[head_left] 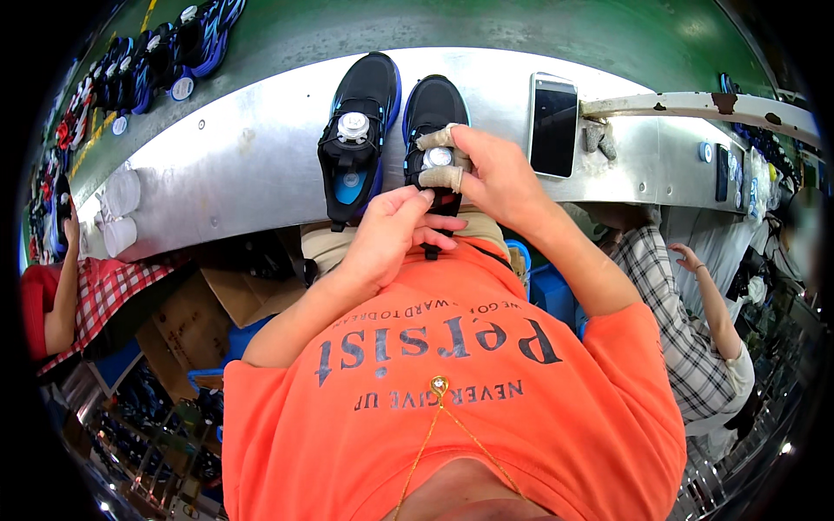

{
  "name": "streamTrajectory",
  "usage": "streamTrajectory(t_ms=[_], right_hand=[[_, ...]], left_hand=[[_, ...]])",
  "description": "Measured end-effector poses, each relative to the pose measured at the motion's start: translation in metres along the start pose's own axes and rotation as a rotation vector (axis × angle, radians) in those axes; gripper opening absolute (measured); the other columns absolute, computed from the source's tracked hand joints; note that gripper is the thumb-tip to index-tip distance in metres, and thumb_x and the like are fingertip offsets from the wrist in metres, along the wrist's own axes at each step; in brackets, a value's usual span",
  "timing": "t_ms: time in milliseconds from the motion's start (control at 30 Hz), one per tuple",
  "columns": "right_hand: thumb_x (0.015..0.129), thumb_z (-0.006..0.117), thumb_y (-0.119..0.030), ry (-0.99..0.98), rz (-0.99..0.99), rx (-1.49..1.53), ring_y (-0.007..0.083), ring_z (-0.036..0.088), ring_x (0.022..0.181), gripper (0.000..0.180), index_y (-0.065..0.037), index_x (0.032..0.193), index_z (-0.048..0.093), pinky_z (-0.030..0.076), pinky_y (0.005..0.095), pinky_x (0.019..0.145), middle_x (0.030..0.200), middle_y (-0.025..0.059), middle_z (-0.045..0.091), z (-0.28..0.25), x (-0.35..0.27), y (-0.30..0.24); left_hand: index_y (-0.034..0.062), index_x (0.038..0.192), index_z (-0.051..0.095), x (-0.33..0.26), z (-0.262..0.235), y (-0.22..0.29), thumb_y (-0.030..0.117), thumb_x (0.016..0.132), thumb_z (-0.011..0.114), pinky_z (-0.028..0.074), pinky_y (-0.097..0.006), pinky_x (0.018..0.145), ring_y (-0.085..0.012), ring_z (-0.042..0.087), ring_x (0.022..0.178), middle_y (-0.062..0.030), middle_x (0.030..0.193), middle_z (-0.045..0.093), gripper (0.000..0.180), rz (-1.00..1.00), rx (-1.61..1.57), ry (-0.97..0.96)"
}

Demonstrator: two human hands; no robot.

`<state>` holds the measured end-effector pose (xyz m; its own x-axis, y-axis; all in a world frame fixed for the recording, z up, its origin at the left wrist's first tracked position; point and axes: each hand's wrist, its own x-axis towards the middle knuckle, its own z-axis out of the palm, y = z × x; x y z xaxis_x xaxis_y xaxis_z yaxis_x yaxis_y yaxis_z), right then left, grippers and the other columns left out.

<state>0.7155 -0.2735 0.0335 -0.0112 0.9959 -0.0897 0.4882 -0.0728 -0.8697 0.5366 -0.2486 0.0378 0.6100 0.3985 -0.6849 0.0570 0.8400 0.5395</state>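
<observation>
Two black sports shoes with blue edging stand side by side in front of me, toes pointing away. The left shoe has a round white lacing dial on its tongue and a blue insole inside; neither hand touches it. My right hand, with beige covers on its fingertips, closes thumb and finger around the dial of the right shoe. At that shoe's near end is my left hand, thumb and forefinger pressed together and the other fingers loosely stretched. What lies in this pinch is hidden.
The shoes stand on a curved metal bench. To their right lie a phone and small grey stones, near a chipped white bar. White cups sit at left. More shoes line the green surface beyond. Co-workers sit on both sides.
</observation>
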Motion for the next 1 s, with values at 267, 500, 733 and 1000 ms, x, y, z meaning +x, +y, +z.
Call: streamTrajectory(t_ms=[267,500,733,1000], right_hand=[[0.077,0.074,-0.017,-0.201,0.005,0.058,0.0067,0.048,0.061,0.033,-0.013,0.109,0.066,0.042,0.0219,0.056,0.09,0.0022,0.053,-0.023,0.019,-0.011],[0.072,0.07,-0.009,-0.191,-0.038,0.063,0.0082,0.046,0.06,0.024,-0.009,0.096,0.068,0.04,0.0223,0.054,0.084,0.0021,0.047,-0.009,0.028,0.007],[0.074,0.073,-0.014,-0.217,0.039,0.185,0.0095,0.046,0.064,0.024,-0.01,0.097,0.068,0.04,0.024,0.057,0.083,0.002,0.047,-0.014,0.023,0.003],[0.078,0.073,-0.02,-0.138,0.056,0.04,0.012,0.049,0.074,0.032,-0.013,0.109,0.069,0.041,0.0243,0.066,0.085,0.0022,0.048,-0.008,0.016,0.0]], left_hand=[[-0.0037,0.101,0.056,0.0,0.005,0.011,0.019,0.096,0.051,0.057,-0.032,0.059,-0.0296,0.068,0.09,-0.0136,0.101,0.061,0.023,-0.012,-0.014,0.075],[-0.0072,0.103,0.056,0.004,0.003,0.007,0.018,0.097,0.05,0.058,-0.031,0.057,-0.0306,0.068,0.09,-0.0147,0.104,0.06,0.027,0.007,-0.023,0.083],[-0.0079,0.107,0.055,0.004,0.002,0.007,0.017,0.097,0.048,0.059,-0.032,0.063,-0.0301,0.068,0.09,-0.0155,0.105,0.061,0.028,0.01,-0.044,0.049],[-0.0022,0.106,0.059,-0.014,-0.002,0.041,0.016,0.097,0.046,0.052,-0.026,0.061,-0.0171,0.066,0.068,-0.0154,0.088,0.068,0.024,-0.16,0.29,-0.043]])
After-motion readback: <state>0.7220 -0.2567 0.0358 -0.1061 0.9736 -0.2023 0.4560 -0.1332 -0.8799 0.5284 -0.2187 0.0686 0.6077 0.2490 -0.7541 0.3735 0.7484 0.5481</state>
